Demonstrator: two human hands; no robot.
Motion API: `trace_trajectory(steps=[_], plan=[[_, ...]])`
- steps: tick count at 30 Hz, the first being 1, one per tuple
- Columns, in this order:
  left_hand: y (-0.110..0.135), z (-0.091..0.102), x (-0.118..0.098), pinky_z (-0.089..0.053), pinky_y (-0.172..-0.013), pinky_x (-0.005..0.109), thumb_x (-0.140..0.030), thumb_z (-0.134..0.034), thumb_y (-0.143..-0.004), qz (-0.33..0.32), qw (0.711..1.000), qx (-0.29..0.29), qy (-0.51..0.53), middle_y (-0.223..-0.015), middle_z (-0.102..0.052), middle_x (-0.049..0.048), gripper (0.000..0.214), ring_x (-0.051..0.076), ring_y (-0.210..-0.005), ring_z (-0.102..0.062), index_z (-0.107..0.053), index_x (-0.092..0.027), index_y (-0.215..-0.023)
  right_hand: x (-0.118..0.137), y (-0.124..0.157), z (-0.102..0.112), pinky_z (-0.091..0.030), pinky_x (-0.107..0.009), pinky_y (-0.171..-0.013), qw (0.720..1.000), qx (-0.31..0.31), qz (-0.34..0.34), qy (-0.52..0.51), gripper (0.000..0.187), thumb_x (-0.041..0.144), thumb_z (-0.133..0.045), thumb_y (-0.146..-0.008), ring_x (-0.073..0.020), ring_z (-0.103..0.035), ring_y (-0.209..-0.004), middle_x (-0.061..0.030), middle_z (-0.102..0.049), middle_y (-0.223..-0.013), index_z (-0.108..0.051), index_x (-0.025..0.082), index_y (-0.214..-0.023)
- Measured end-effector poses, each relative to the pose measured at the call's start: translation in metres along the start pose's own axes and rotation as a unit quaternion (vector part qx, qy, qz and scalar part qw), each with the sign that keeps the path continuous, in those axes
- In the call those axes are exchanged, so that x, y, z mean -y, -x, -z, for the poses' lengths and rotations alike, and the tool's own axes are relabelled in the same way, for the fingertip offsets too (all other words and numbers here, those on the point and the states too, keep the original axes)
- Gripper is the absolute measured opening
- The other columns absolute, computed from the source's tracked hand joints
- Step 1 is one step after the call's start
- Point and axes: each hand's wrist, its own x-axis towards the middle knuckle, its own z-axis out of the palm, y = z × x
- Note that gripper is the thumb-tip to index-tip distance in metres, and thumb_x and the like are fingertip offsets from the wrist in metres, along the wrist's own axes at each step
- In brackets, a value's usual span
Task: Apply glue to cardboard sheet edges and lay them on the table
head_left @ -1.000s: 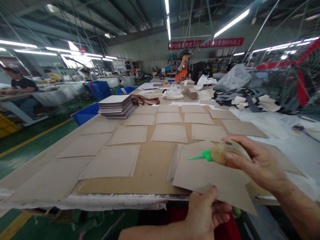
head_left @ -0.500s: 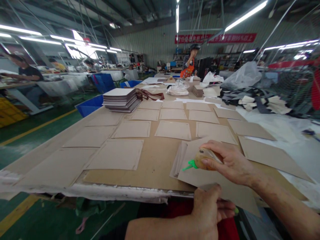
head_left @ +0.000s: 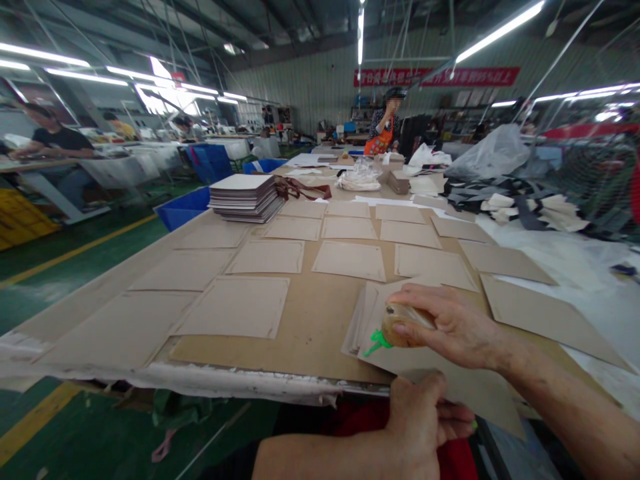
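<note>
My right hand [head_left: 453, 327] grips a yellowish glue bottle [head_left: 400, 327] with a green nozzle [head_left: 374, 343]; the nozzle points down-left and touches the top grey cardboard sheet [head_left: 450, 383]. My left hand [head_left: 425, 420] pinches that sheet's near edge, where it overhangs the table's front. The sheet lies on a small stack of like sheets [head_left: 357, 317]. Several more grey sheets [head_left: 235, 307] lie flat in rows across the brown table top [head_left: 310, 327].
A stack of boards [head_left: 245, 197] stands at the far left of the table, with blue bins [head_left: 183, 210] beside it. Grey and white scraps [head_left: 520, 203] and a plastic bag [head_left: 490, 153] lie at the right. A person in an orange apron [head_left: 383, 133] stands at the far end; others sit at left.
My right hand has brought the glue bottle down and to the left, from above the sheet until the nozzle meets its left part. My left hand keeps hold of the sheet's edge.
</note>
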Motion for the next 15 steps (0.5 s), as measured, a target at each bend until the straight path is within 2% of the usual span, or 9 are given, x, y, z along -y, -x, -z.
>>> trace_trajectory(steps=[7,12,15], plan=[[-0.001,0.0003,0.0014,-0.048,-0.047,0.021,-0.02,-0.051,-0.079,-0.006,1.0,0.017,-0.003,-0.059,-0.057,0.0014,0.011,0.012,-0.049,-0.06,-0.046,-0.014,-0.087,-0.0097,-0.0063,0.0032,-0.042,-0.035,-0.08,0.999,-0.018,-0.024,0.017,0.031,0.044,-0.05,-0.091,-0.0242,-0.057,-0.092,-0.0045,-0.062,-0.103,-0.059,0.021,-0.11],[-0.0019,0.0025,0.005,-0.048,-0.047,0.021,-0.019,-0.05,-0.08,-0.004,1.0,0.009,-0.004,-0.056,-0.056,0.0008,0.01,0.013,-0.049,-0.06,-0.044,-0.014,-0.087,-0.0027,-0.0045,0.0049,-0.042,-0.032,-0.078,1.0,0.012,-0.013,-0.009,0.027,0.041,-0.051,-0.092,-0.0225,-0.056,-0.093,-0.0037,-0.062,-0.104,-0.059,0.022,-0.109],[-0.0042,0.0028,0.0065,-0.048,-0.047,0.021,-0.02,-0.051,-0.08,-0.01,1.0,0.01,0.004,-0.057,-0.056,0.0009,0.011,0.014,-0.05,-0.06,-0.043,-0.015,-0.086,-0.0086,-0.0038,0.0053,-0.041,-0.032,-0.078,1.0,0.005,-0.02,0.0,0.027,0.041,-0.051,-0.092,-0.0221,-0.056,-0.093,-0.0033,-0.062,-0.104,-0.058,0.021,-0.11]])
